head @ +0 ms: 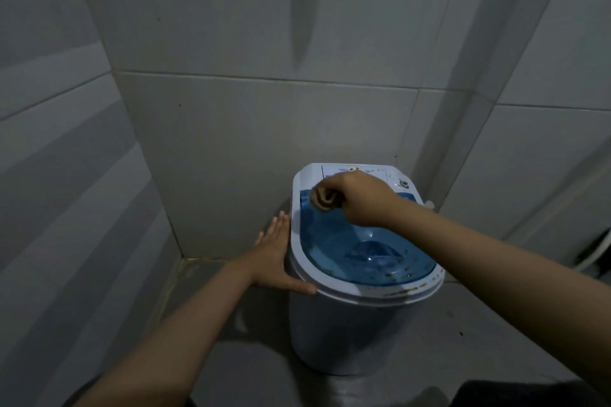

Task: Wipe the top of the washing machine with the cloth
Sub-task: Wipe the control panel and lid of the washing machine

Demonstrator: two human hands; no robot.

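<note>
Small washer [347, 334] stands in a tiled corner, white body, translucent blue lid [363, 248] on top, white control panel [380, 175] behind it with a knob [403, 184] at the far right. Right hand [360, 200] is fisted around a bunched brown cloth [325, 200], fingers fully curled on it; the wad sticks out past the knuckles and sits on the lid's far-left corner, just short of the panel. Left hand [276, 258] is flat and open, holding nothing, palm against the washer's left side, thumb on the rim [380, 296] below the lid. Wiping looks early: brown specks and smears show on the rim and lid edge nearest the person, well away from the cloth. To do this pass well: keep the left hand bracing, since the tub looks light, flatten the wad for more contact, pull strokes from the panel side toward the near rim, overlap them. Tub contents: dim shapes through the lid, can't tell what.
</note>
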